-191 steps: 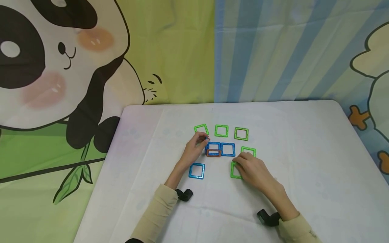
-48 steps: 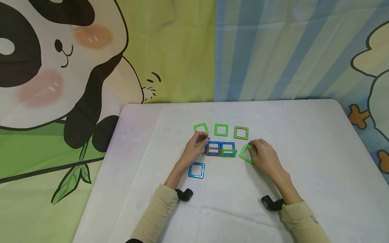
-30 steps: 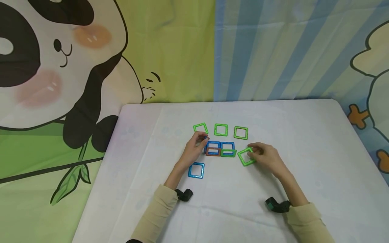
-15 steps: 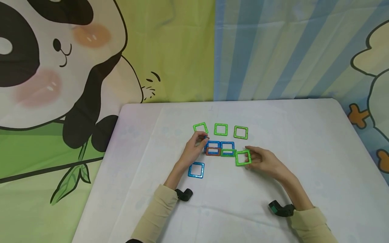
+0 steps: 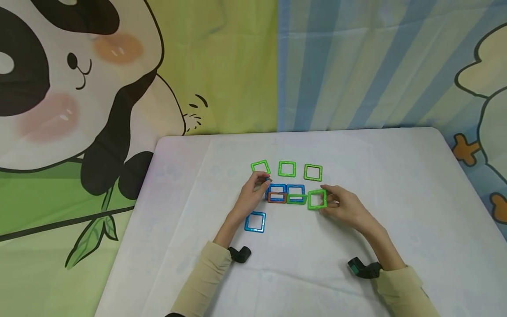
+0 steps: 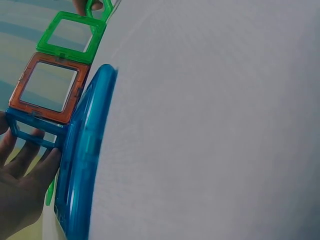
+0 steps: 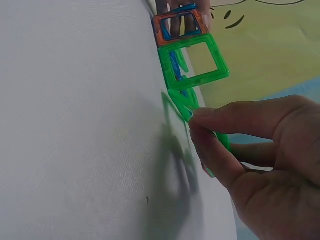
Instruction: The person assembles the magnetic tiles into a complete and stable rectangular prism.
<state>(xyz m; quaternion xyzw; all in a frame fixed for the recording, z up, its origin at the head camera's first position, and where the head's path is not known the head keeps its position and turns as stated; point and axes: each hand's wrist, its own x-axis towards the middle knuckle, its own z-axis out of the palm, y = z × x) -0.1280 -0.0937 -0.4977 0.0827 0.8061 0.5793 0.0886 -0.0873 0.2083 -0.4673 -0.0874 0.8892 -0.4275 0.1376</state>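
My left hand [image 5: 250,192] holds a blue square magnetic tile [image 6: 35,119] at the left end of a small tile structure. Two blue tiles lie flat side by side there, the left one [image 5: 278,185] and the right one [image 5: 296,186]. Along their front edge stand an orange tile [image 5: 277,202] and a green tile [image 5: 296,202], joined edge to edge. Between thumb and fingers, my right hand [image 5: 345,207] pinches another green tile [image 5: 317,208], held upright off the table at the right end of the structure. Whether it touches the standing green one, I cannot tell.
Behind the structure, three green tiles lie in a row: left [image 5: 260,162], middle [image 5: 287,175] and right [image 5: 313,179]. A loose blue tile [image 5: 255,230] lies in front of it, near my left forearm. The white table [image 5: 301,273] meets a patterned cloth backdrop [image 5: 237,66].
A green tile from the right now stands beside the orange one. My right hand has turned a second green tile square and brought it left, then slightly up. My left hand stays put.
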